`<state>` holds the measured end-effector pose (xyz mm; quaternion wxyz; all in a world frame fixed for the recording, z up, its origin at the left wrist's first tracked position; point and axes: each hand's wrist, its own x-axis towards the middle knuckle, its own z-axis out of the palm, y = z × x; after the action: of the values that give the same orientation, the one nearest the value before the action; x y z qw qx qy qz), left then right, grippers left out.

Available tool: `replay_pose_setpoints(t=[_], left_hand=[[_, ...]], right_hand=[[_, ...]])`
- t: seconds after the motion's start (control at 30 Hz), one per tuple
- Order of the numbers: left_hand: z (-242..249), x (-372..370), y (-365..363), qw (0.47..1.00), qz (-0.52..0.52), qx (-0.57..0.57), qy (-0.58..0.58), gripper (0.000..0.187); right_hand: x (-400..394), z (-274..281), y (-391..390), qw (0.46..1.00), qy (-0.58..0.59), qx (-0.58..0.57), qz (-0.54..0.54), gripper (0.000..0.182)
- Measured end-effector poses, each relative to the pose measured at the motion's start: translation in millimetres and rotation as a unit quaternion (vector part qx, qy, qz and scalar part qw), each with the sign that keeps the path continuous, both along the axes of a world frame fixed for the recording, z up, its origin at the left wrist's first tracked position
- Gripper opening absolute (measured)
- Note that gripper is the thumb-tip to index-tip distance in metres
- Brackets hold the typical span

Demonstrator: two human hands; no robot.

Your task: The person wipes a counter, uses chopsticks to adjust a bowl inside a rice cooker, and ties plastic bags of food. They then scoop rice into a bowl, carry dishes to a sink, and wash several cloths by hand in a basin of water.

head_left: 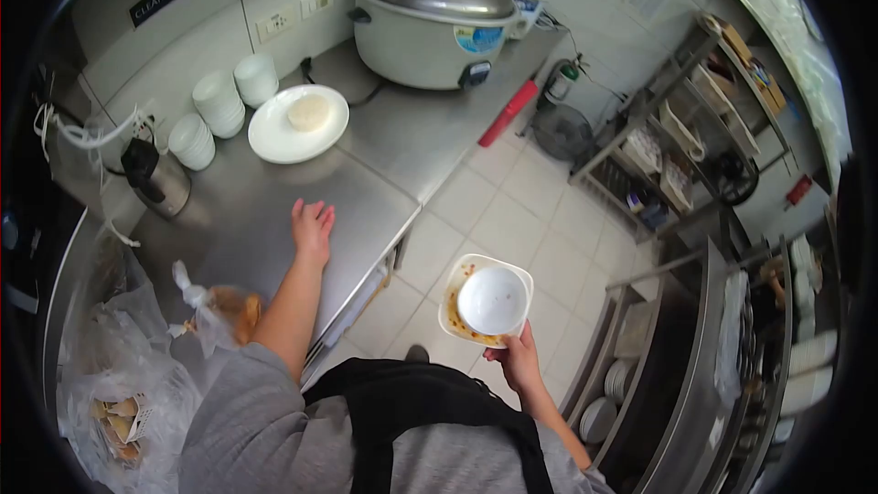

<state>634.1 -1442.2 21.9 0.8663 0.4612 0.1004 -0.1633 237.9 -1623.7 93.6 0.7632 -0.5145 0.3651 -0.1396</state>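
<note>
A small round white bowl [495, 300] sits inside a squarish white dish [450, 309] streaked with orange-brown residue, gripped at its near edge by a person's right hand [519, 356] above a pale tiled floor [457, 210]. The left hand [314, 232], empty, hovers over or rests on a stainless steel counter [380, 174], fingers loosely spread and partly curled; contact cannot be told. Beyond it on the counter, a round white plate [267, 135] holds a pale, rounded mound of food [310, 112], near stacks of small white cups [218, 102]. A large grey rice cooker [425, 41] with a metal lid stands farther along, while clear plastic bags [174, 402] lie near the person's left arm.
</note>
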Motion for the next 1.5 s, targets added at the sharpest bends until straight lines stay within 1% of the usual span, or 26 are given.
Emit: replay_pose_setpoints(t=[0.07,0.13,0.27,0.37,0.4,0.53,0.63,0.67,0.7,0.73,0.77,0.8,0.83,0.87,0.9,0.93,0.97,1.0,1.03,1.1,1.17,1.23,1.3,1.37,1.43,1.5], left_hand=[[3.4,39.1,-10.0,0.999,0.041,-0.003,-0.001,0.059],[6.2,66.9,-21.8,0.998,0.06,0.006,0.014,0.07],[9.2,103.3,-38.9,0.998,0.058,0.015,0.001,0.072],[8.8,125.6,-53.9,0.995,0.055,0.081,0.016,0.066],[3.1,132.0,-61.3,0.991,0.124,0.046,-0.004,0.055],[-30.5,152.4,-59.8,0.988,0.149,0.041,0.025,0.046],[3.9,142.4,-72.4,0.968,0.236,0.088,0.013,0.044],[4.8,134.2,-70.2,0.966,0.243,0.087,0.008,0.044],[8.2,128.7,-68.1,0.965,0.249,0.086,0.003,0.044],[16.5,122.7,-66.6,0.962,0.259,0.088,-0.003,0.044],[26.7,111.1,-65.3,0.958,0.271,0.093,0.013,0.043],[37.7,98.9,-65.3,0.953,0.285,0.099,0.033,0.042],[49.3,90.7,-65.0,0.948,0.298,0.103,0.036,0.042],[61.1,83.3,-63.4,0.943,0.306,0.131,0.025,0.04],[72.9,74.4,-62.2,0.936,0.314,0.16,0.016,0.039],[86.4,69.8,-62.7,0.926,0.33,0.182,0.006,0.037],[105.1,68.1,-66.9,0.916,0.346,0.203,-0.003,0.035],[126.9,64.8,-72.9,0.913,0.34,0.226,-0.022,0.035],[149.8,64.1,-79.3,0.908,0.335,0.249,-0.041,0.034],[184.1,67.1,-85.6,0.897,0.324,0.296,-0.057,0.037],[220.5,80.3,-108.1,0.891,0.353,0.271,-0.092,0.042],[251.6,95.2,-120.7,0.874,0.358,0.32,-0.076,0.045],[287.1,108.7,-142.7,0.851,0.335,0.388,-0.112,0.043],[319.1,122.7,-163.6,0.809,0.313,0.478,-0.138,0.039],[339.8,143.4,-182.0,0.787,0.301,0.52,-0.143,0.038],[356.0,164.9,-206.8,0.77,0.29,0.542,-0.17,0.036]], right_hand=[[59.6,1.5,-54.3,0.999,0.007,0.002,0.05,0.053],[123.5,-1.1,-100.9,0.989,0.025,0.021,0.146,0.06],[244.0,-2.6,-162.9,0.968,0.052,0.0,0.246,0.064],[320.1,-25.5,-202.2,0.948,0.056,-0.001,0.313,0.067],[344.4,-34.7,-213.1,0.937,0.06,-0.027,0.344,0.069],[399.9,-32.0,-232.0,0.919,0.041,0.036,0.391,0.068],[439.1,-2.9,-248.5,0.883,0.074,0.01,0.463,0.065],[449.4,24.1,-258.9,0.826,0.12,-0.152,0.529,0.064],[460.4,49.4,-272.0,0.742,0.159,-0.311,0.573,0.063],[472.5,70.1,-291.5,0.733,0.083,-0.324,0.592,0.057],[488.8,98.9,-310.9,0.75,0.004,-0.308,0.585,0.05],[506.5,134.8,-327.5,0.769,-0.143,-0.33,0.528,0.046],[528.9,188.7,-341.0,0.758,-0.136,-0.39,0.505,0.044],[567.1,200.7,-360.0,0.734,-0.235,-0.494,0.403,0.04],[603.0,229.4,-373.3,0.691,-0.25,-0.581,0.35,0.041],[646.3,244.0,-390.8,0.574,-0.318,-0.711,0.252,0.046],[676.7,263.4,-400.5,0.537,-0.265,-0.757,0.262,0.053],[725.0,258.6,-417.9,0.436,-0.256,-0.836,0.213,0.058],[754.3,255.0,-426.8,0.362,-0.196,-0.889,0.201,0.061],[791.6,260.2,-433.8,0.349,-0.221,-0.877,0.243,0.056],[796.7,284.8,-427.9,0.357,-0.119,-0.812,0.446,0.052],[800.0,282.4,-431.9,0.354,-0.146,-0.812,0.44,0.051],[804.6,283.8,-444.3,0.402,-0.251,-0.758,0.449,0.049],[810.8,296.4,-463.2,0.409,-0.36,-0.73,0.413,0.057],[801.0,326.4,-480.7,0.438,-0.355,-0.721,0.402,0.058],[784.0,346.8,-494.9,0.433,-0.374,-0.726,0.381,0.056]])
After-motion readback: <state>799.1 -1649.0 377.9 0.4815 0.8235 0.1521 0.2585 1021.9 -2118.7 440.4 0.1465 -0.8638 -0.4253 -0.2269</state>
